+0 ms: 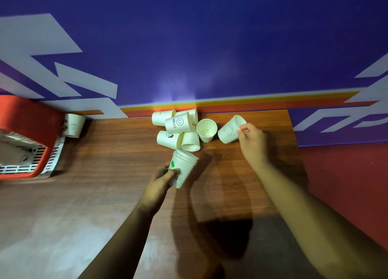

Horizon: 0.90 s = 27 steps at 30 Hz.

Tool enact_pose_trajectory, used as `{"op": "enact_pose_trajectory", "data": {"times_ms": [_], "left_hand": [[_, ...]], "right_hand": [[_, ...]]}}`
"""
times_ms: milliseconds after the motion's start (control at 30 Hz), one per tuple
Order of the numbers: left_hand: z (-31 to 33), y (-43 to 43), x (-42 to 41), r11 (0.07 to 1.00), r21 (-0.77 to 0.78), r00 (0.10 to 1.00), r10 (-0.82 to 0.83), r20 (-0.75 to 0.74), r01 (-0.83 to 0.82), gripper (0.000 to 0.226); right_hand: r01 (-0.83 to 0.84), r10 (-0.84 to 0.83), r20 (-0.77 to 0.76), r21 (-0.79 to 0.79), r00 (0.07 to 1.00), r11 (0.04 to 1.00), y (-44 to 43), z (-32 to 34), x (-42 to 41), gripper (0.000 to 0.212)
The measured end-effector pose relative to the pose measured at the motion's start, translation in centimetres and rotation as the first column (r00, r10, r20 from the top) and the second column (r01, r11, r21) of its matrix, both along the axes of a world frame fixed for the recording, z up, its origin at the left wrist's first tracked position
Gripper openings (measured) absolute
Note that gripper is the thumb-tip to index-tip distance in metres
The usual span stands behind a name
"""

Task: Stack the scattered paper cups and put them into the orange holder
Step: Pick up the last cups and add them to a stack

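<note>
Blue wall, grey shapes, orange and red stripe at its foot: directly behind the pile.

Brown wood-grain table: bears the pile at its far edge.

Orange holder, slotted grey lining inside, contents blurred: well left of the pile, at the frame edge.

Pile, about six white paper cups, most on their sides and touching or overlapping. The topmost is printed HELLO with a smiley. One open cup, mouth facing up toward the camera, touches the pile's right side.

Right hand: right of the pile, thumb and fingers pinching the rim of a tilted cup. That cup lies just right of the open cup, with a narrow gap between them. Whether it rests on the table or is lifted cannot be told.

Left hand: just in front of the pile, fingers curled round the lower part of a stack.

Stack: white with green print, nested rims showing at its mouth, which is tilted toward the pile and close to its nearest cup.

Lone cup, dark print, blurred: far left of the pile, against the holder's right side.
</note>
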<state>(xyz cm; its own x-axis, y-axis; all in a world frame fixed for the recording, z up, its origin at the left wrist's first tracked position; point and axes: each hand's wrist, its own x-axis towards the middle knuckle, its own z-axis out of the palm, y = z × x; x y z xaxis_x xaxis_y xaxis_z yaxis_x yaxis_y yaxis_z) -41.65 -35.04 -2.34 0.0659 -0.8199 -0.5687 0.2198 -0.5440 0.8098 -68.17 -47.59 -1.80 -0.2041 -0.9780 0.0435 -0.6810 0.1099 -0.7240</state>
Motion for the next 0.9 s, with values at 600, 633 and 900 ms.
{"op": "enact_pose_trajectory", "data": {"times_ms": [600,633,900], "left_hand": [[0.5,-0.1,-0.8,0.998,-0.052,0.996,-0.027,0.087,0.032,0.039],[0.3,0.0,-0.7,0.998,-0.050,0.996,-0.028,0.083,0.032,0.042],[-0.4,0.9,0.0,1.000,-0.020,0.998,-0.015,0.063,0.016,0.055]], "right_hand": [[-0.306,0.309,-0.005,0.128,0.951,0.943,-0.5,-0.3,5.2,0.030],[-0.354,0.367,-0.077,0.145,0.927,0.924,-1.0,-0.4,5.2,0.034],[-0.419,0.494,-0.345,0.272,0.798,0.866,-1.9,-2.4,4.5,0.017]]}}
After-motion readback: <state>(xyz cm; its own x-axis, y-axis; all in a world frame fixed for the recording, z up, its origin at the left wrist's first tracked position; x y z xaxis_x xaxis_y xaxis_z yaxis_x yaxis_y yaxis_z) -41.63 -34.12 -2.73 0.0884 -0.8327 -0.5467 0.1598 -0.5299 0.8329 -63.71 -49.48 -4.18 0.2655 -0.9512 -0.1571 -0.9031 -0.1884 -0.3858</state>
